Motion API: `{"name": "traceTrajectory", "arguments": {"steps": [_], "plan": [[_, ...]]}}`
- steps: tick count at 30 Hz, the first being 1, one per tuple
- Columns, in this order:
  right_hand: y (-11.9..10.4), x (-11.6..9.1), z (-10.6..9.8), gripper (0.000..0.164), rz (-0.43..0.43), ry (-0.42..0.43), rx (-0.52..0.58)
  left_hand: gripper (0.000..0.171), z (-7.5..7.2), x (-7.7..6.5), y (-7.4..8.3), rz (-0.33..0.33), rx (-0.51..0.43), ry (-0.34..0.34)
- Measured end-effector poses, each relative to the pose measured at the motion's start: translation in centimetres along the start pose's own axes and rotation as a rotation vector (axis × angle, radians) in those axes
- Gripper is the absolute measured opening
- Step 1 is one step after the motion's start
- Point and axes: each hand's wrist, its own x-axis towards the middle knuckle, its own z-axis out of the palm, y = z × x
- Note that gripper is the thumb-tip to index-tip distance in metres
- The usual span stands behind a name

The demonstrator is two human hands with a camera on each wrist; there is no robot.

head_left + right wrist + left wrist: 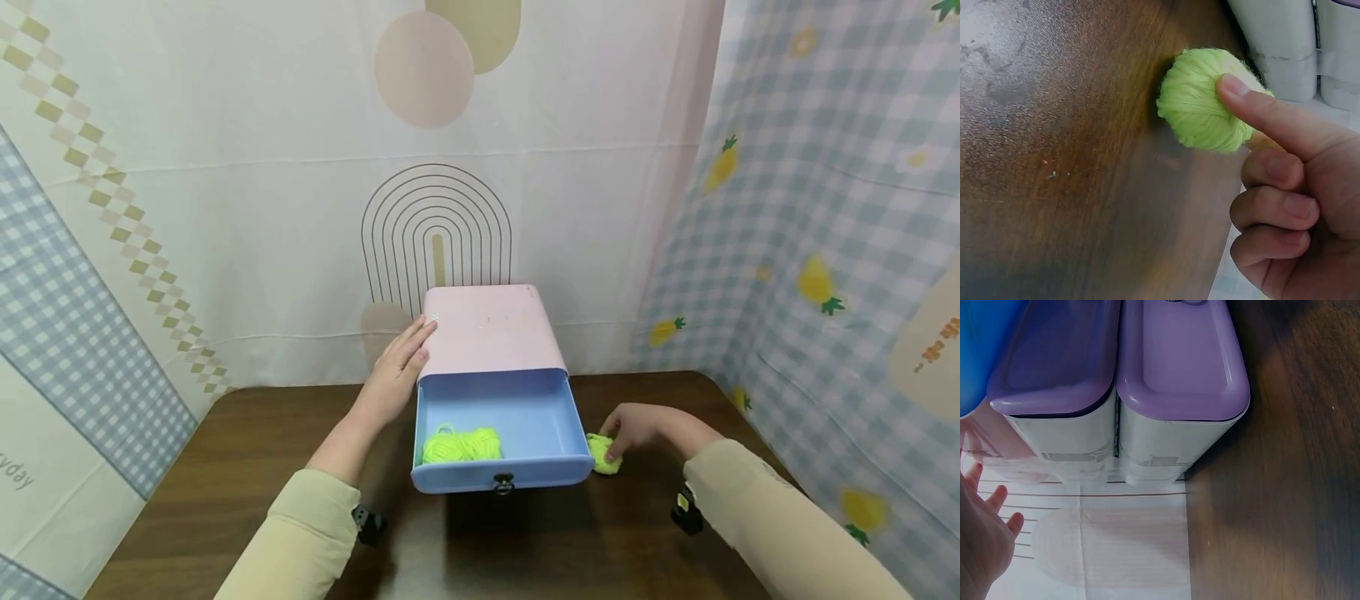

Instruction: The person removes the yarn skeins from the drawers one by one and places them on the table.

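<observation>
Yarn ball (1200, 103) pinched in R hand (637, 425); L hand (393, 377) outstretched, prob. touching pink box (491, 329).

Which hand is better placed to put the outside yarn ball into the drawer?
The right hand, likely: it pinches the lime-green yarn ball just right of the blue drawer, while the left hand is at the left edge of the pink drawer unit.

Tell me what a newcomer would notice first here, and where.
The neon yellow-green yarn in the front left of the pulled-out blue drawer would likely catch the eye first. Next comes the matching yarn ball, pinched in the right grip just right of the drawer. Behind, the pale pink cabinet stands out, with the left grip at its left edge.
</observation>
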Motion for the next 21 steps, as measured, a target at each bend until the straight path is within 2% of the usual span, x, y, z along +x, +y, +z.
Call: {"name": "traceTrajectory", "arguments": {"steps": [11,21], "plan": [[-0.3,-0.2,-0.4,0.043,0.027,-0.001,0.112,0.049,0.1,0.1,0.0,0.009,-0.005,0.004],[-0.1,-1.4,-2.4,0.052,-0.116,0.023,0.124,0.049,0.1,0.0,-0.1,0.008,-0.019,0.007]]}}
